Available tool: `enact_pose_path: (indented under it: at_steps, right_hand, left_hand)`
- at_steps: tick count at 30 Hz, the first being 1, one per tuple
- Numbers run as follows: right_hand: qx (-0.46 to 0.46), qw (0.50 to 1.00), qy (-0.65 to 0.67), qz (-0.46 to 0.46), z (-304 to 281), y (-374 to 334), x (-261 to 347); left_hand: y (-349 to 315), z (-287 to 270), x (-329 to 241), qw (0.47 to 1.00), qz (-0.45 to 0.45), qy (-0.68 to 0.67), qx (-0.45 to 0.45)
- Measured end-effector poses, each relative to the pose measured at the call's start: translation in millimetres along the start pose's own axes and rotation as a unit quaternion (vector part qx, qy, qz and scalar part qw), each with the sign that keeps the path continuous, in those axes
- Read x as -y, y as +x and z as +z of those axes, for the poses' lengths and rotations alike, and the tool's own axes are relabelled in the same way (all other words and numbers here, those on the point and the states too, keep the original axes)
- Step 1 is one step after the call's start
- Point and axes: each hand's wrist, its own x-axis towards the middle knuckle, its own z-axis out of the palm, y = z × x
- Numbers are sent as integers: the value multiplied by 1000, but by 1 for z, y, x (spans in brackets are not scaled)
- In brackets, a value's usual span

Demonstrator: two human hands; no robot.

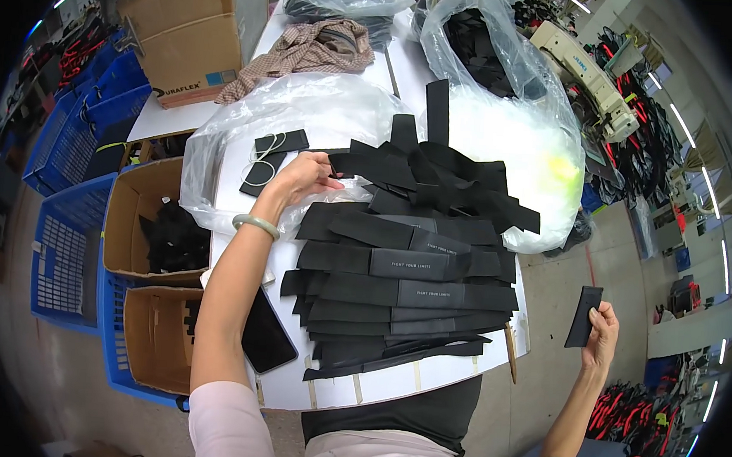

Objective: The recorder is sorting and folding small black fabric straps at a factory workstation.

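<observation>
Fabric strips, black, flat and elasticated, lie heaped in an overlapping pile (409,272) on the white worktop (391,385); this pile serves as the landmark for everything else in the head view. At the pile's upper left edge the left hand (302,178) reaches in, a pale green bangle (256,224) on its wrist, fingers pinched around the end of one black strip (361,164) that still rests on the heap. Well to the right of the pile, off the worktop's edge and over the floor, the right hand (602,333) holds a short black fabric piece (583,316) upright, gripped between thumb and fingers at its lower end.

Just behind the left hand, a crumpled clear plastic bag (306,114) spreads across the worktop with two small black pieces and a thin cord lying on it. Beyond the pile to the upper right, another clear plastic bag (483,52) holds more black material. A brown patterned cloth (317,50) is bunched farther back on the worktop. Left of the pile's lower corner a black phone (265,335) lies flat beside the forearm. Farther left, below the worktop, open cardboard boxes (147,217) sit in blue plastic crates (66,262), one box holding black scraps.
</observation>
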Motion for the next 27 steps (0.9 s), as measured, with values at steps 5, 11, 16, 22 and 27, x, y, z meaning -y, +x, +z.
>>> enact_pose_path:
  at_steps: [5, 11, 16, 22, 27]
  right_hand:
    - [14, 996, -64, -61, 31, -24, 34]
    - [118, 992, 31, -7, 114, -57, 30]
    - [166, 985, 40, 27, 135, -100, 15]
    - [237, 969, 60, -15, 83, -126, -11]
    - [152, 979, 100, -89, 78, -139, -35]
  left_hand:
    - [-49, 6, -23, 939, 255, -48, -224]
    - [-228, 169, -34, 959, 276, -64, 19]
    - [-231, 247, 29, 957, 30, -235, 168]
    - [-228, 268, 44, 935, -4, -339, 102]
    - [-227, 291, 51, 922, -45, -369, 106]
